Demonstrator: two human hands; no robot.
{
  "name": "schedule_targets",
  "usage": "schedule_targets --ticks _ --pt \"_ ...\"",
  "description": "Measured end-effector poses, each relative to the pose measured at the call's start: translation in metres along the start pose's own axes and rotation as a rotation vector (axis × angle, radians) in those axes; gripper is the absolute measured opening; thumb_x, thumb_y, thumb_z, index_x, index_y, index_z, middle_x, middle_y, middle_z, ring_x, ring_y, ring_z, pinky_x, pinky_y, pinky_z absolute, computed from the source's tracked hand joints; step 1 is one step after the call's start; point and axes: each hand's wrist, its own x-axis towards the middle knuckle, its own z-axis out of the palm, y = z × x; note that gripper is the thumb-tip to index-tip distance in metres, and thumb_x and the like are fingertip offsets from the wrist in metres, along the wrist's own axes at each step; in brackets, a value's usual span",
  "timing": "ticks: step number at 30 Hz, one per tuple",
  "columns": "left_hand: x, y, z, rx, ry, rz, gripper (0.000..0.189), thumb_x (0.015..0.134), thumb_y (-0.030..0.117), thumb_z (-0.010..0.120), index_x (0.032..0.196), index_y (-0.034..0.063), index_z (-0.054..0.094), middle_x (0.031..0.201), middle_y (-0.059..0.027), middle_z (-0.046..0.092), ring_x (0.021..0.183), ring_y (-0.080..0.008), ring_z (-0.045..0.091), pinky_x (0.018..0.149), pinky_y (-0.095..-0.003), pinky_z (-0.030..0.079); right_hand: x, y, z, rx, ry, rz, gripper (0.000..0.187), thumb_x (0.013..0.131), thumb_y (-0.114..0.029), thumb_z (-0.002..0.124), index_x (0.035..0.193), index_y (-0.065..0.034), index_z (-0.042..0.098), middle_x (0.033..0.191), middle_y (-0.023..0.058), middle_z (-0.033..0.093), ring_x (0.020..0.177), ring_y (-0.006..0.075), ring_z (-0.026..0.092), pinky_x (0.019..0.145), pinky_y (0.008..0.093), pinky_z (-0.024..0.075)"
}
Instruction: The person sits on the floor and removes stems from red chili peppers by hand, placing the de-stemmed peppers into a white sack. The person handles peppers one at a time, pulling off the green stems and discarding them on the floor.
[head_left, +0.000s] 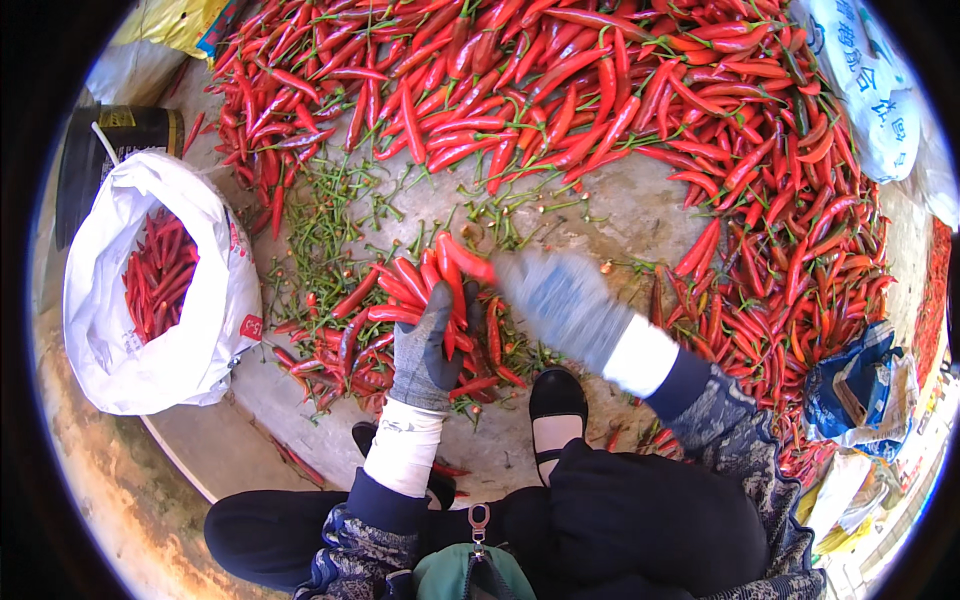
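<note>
My left hand (435, 349), in a grey work glove, holds a bunch of red chili peppers (427, 281) whose tips point up and left. Close to its right, my right hand (566, 304), gloved in grey and blue, is blurred by motion. A red chili lies between its fingertips and the bunch; whether those fingers grip it I cannot tell. Loose green pepper stems (322, 225) cover the ground left of and beyond my hands. Under the left hand lie more red chilies (345, 360). A large spread of red chilies (570, 82) curves around the far side and the right.
At the left stands an open white woven sack (90, 300) with chilies inside, beside a black container (142, 131). A blue and white bag (855, 397) lies at the right, and a white printed sack (862, 90) at the top right. My shoe (559, 405) is just below the hands.
</note>
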Motion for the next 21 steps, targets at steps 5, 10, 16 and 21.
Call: schedule_targets --ticks 5,10,16,21 --pt "0.006 -0.006 0.0 0.657 -0.079 0.441 0.035 0.087 0.005 0.059 0.121 0.004 0.053 0.105 -0.0093 0.061 0.094 -0.0217 0.061 0.08 -0.0335 0.05 -0.02 -0.022 -0.006 0.157 0.017 -0.175 0.032 0.082 -0.019 0.054 0.11 -0.0037 0.055 0.075 0.006 0.058 0.064 0.0216 0.061 0.052 0.0341 0.0474" --pt "0.024 -0.004 -0.001 -0.055 -0.007 -0.191 0.03 0.085 0.007 0.062 0.114 0.0043 0.055 0.097 -0.0095 0.062 0.09 -0.0222 0.062 0.08 -0.0362 0.051 -0.023 0.001 -0.021 0.248 -0.016 -0.529 0.035 0.082 -0.019 0.052 0.116 -0.01 0.052 0.077 0.0064 0.058 0.063 0.0223 0.063 0.052 0.033 0.05" --pt "0.03 0.011 0.0 -0.448 -0.041 -0.191 0.037 0.089 0.019 0.061 0.118 -0.0017 0.052 0.099 -0.0119 0.062 0.089 -0.0243 0.061 0.079 -0.037 0.052 0.034 0.076 -0.018 -0.241 0.115 0.105 0.04 0.077 -0.021 0.059 0.116 -0.011 0.054 0.089 0.0065 0.057 0.073 0.0202 0.063 0.056 0.0308 0.0519" --pt "0.017 0.013 0.003 -0.284 -0.117 -0.044 0.047 0.091 0.021 0.058 0.129 -0.0021 0.043 0.122 -0.0141 0.057 0.114 -0.0287 0.054 0.099 -0.0439 0.043 0.045 0.09 -0.008 -0.167 0.239 0.023 0.028 0.079 -0.021 0.062 0.105 -0.0085 0.059 0.089 0.0073 0.058 0.071 0.0203 0.063 0.054 0.0322 0.0511"
